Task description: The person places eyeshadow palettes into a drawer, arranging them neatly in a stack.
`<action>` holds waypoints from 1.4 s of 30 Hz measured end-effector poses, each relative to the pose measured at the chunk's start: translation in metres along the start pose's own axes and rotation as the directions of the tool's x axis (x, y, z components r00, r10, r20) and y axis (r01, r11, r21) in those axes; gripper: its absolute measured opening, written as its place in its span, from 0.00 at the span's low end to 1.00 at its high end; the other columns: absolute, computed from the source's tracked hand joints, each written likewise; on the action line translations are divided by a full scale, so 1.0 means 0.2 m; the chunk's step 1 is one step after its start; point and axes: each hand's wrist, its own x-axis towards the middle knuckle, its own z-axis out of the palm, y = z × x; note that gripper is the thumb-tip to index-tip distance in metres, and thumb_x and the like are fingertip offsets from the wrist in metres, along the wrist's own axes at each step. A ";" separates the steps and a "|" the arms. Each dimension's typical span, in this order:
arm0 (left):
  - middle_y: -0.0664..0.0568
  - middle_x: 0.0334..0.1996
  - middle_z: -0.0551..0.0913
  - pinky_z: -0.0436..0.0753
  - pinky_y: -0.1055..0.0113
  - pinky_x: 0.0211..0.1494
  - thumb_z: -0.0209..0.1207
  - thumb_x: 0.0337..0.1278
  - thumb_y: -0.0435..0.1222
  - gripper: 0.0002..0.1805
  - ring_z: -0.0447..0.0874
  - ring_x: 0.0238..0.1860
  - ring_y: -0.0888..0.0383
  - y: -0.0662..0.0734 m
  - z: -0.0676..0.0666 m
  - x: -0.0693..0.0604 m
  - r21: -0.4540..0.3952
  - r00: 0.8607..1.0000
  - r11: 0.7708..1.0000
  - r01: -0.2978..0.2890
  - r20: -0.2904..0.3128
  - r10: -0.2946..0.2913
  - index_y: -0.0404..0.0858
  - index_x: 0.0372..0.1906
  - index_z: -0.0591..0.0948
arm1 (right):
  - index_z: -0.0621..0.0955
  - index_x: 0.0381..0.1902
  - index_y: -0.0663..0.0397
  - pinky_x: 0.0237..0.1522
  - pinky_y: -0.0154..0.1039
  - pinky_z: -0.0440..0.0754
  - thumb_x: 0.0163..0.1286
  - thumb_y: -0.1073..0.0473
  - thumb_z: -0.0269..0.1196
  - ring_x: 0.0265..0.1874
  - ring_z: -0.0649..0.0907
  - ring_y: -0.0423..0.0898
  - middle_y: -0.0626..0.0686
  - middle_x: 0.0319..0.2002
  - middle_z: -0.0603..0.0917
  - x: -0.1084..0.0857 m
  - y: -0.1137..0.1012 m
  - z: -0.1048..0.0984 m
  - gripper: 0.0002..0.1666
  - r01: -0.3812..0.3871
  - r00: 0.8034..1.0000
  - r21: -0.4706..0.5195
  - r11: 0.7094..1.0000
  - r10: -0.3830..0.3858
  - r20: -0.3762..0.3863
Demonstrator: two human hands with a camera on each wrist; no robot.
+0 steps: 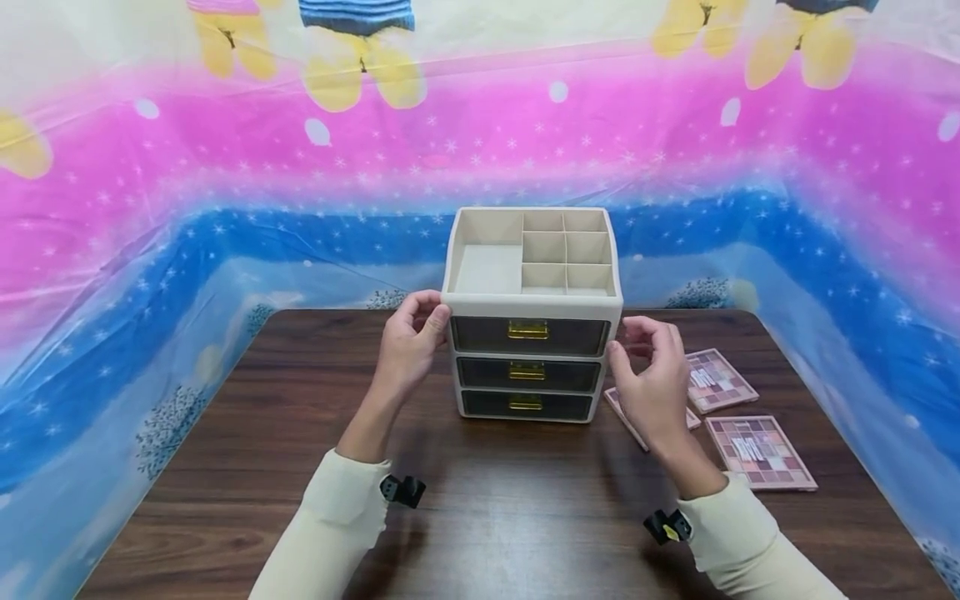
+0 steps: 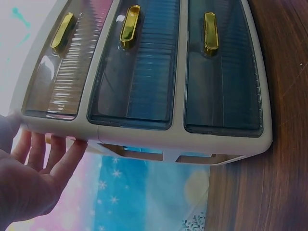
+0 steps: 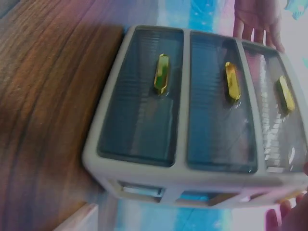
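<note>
A cream drawer organizer (image 1: pixel 532 306) stands upright on the table, with three dark see-through drawers and gold handles. All of its drawers are closed. My left hand (image 1: pixel 411 342) holds its upper left edge, thumb toward the front and fingers along the side; the left wrist view shows those fingertips against the side wall. At the opposite edge, my right hand (image 1: pixel 651 375) has its thumb at the front corner and bent fingers beside the wall. Only part of that hand shows in the right wrist view, which is blurred.
Several-shade makeup palettes lie right of the organizer: one palette (image 1: pixel 720 381) farther back, another palette (image 1: pixel 761 452) nearer, and a third palette (image 1: pixel 628 419) partly behind my right hand. The brown wooden table (image 1: pixel 480 508) is surrounded by a patterned cloth backdrop (image 1: pixel 480 142).
</note>
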 end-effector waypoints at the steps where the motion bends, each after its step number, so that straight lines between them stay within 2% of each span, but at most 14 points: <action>1: 0.42 0.52 0.79 0.87 0.49 0.59 0.56 0.75 0.43 0.19 0.80 0.51 0.51 0.00 0.00 0.00 0.003 1.000 1.000 0.000 0.000 0.000 0.36 0.60 0.76 | 0.80 0.50 0.66 0.47 0.27 0.78 0.64 0.70 0.66 0.42 0.79 0.49 0.62 0.42 0.79 0.00 -0.01 0.01 0.17 0.064 0.998 -0.014 0.998 -0.065 -0.027; 3: 0.42 0.51 0.79 0.87 0.48 0.59 0.56 0.75 0.43 0.18 0.80 0.50 0.51 0.01 0.00 0.00 0.008 1.000 1.000 0.000 0.000 0.000 0.36 0.59 0.76 | 0.82 0.48 0.66 0.47 0.35 0.76 0.61 0.70 0.66 0.42 0.78 0.54 0.64 0.42 0.79 0.00 -0.04 0.04 0.16 0.190 0.981 -0.054 0.980 -0.192 -0.041; 6: 0.42 0.50 0.79 0.87 0.48 0.57 0.56 0.75 0.43 0.18 0.80 0.50 0.52 0.02 0.00 -0.01 0.022 1.000 1.000 -0.002 0.001 0.002 0.35 0.59 0.76 | 0.83 0.46 0.64 0.46 0.45 0.76 0.60 0.68 0.67 0.42 0.77 0.59 0.65 0.42 0.80 -0.01 -0.09 0.10 0.15 0.344 0.938 -0.108 0.933 -0.345 0.001; 8: 0.42 0.50 0.79 0.87 0.47 0.58 0.56 0.75 0.43 0.18 0.80 0.49 0.51 0.01 0.00 -0.01 0.025 1.000 1.000 -0.001 0.003 0.001 0.35 0.59 0.76 | 0.83 0.45 0.63 0.45 0.50 0.76 0.59 0.68 0.68 0.42 0.76 0.61 0.64 0.42 0.80 -0.01 -0.13 0.14 0.14 0.427 0.904 -0.154 0.891 -0.424 0.050; 12: 0.41 0.51 0.79 0.86 0.45 0.58 0.56 0.75 0.42 0.18 0.80 0.50 0.51 0.01 0.00 -0.01 0.018 1.000 1.000 0.004 0.003 -0.004 0.35 0.59 0.76 | 0.84 0.45 0.60 0.43 0.52 0.79 0.62 0.69 0.66 0.40 0.78 0.59 0.60 0.42 0.81 -0.01 -0.18 0.22 0.12 0.553 0.833 -0.260 0.791 -0.532 0.151; 15: 0.41 0.51 0.79 0.86 0.44 0.59 0.57 0.75 0.41 0.17 0.81 0.50 0.51 0.00 0.01 -0.01 0.011 1.000 1.000 0.007 0.002 -0.007 0.35 0.59 0.76 | 0.84 0.45 0.58 0.41 0.52 0.81 0.65 0.69 0.63 0.40 0.79 0.58 0.59 0.42 0.82 -0.01 -0.19 0.27 0.11 0.609 0.792 -0.326 0.723 -0.580 0.192; 19: 0.40 0.50 0.80 0.86 0.44 0.58 0.57 0.75 0.42 0.17 0.81 0.49 0.51 0.00 0.02 0.00 0.022 1.000 1.000 0.004 0.005 -0.004 0.35 0.59 0.77 | 0.85 0.42 0.56 0.38 0.51 0.81 0.66 0.70 0.60 0.39 0.80 0.57 0.56 0.40 0.83 -0.01 -0.19 0.32 0.10 0.651 0.749 -0.377 0.659 -0.638 0.177; 21: 0.40 0.50 0.80 0.86 0.43 0.58 0.57 0.75 0.42 0.17 0.81 0.49 0.50 0.00 0.02 -0.01 0.020 1.000 1.000 0.003 0.005 -0.003 0.35 0.59 0.77 | 0.85 0.41 0.56 0.36 0.50 0.81 0.68 0.69 0.59 0.38 0.79 0.56 0.56 0.39 0.83 0.00 -0.20 0.34 0.10 0.672 0.722 -0.407 0.618 -0.671 0.172; 25: 0.41 0.51 0.79 0.86 0.45 0.58 0.56 0.75 0.43 0.18 0.80 0.50 0.50 0.01 0.01 -0.01 0.019 1.000 1.000 0.007 0.004 -0.007 0.36 0.59 0.76 | 0.85 0.41 0.55 0.34 0.49 0.82 0.74 0.67 0.57 0.37 0.79 0.55 0.55 0.38 0.83 0.01 -0.20 0.37 0.10 0.704 0.676 -0.459 0.542 -0.709 0.200; 28: 0.41 0.52 0.79 0.87 0.47 0.58 0.56 0.75 0.43 0.18 0.80 0.51 0.50 0.00 0.00 -0.01 0.021 1.000 1.000 0.009 0.004 -0.009 0.36 0.59 0.76 | 0.85 0.41 0.56 0.35 0.48 0.82 0.75 0.67 0.56 0.37 0.79 0.54 0.55 0.38 0.82 0.02 -0.20 0.38 0.10 0.708 0.671 -0.473 0.524 -0.709 0.218; 38: 0.41 0.53 0.79 0.87 0.51 0.59 0.55 0.75 0.44 0.19 0.81 0.54 0.49 0.01 0.00 0.00 0.026 1.000 1.000 0.016 0.012 -0.016 0.36 0.60 0.75 | 0.85 0.41 0.57 0.37 0.48 0.83 0.74 0.67 0.56 0.38 0.79 0.54 0.55 0.38 0.83 0.01 -0.22 0.37 0.10 0.708 0.676 -0.469 0.528 -0.700 0.230; 42: 0.41 0.54 0.78 0.87 0.52 0.60 0.55 0.75 0.44 0.19 0.81 0.56 0.48 0.01 -0.01 -0.01 0.026 1.000 0.999 0.021 0.020 -0.022 0.36 0.60 0.75 | 0.86 0.40 0.57 0.38 0.49 0.84 0.74 0.67 0.57 0.38 0.80 0.54 0.55 0.38 0.83 -0.01 -0.24 0.35 0.10 0.719 0.664 -0.461 0.520 -0.709 0.236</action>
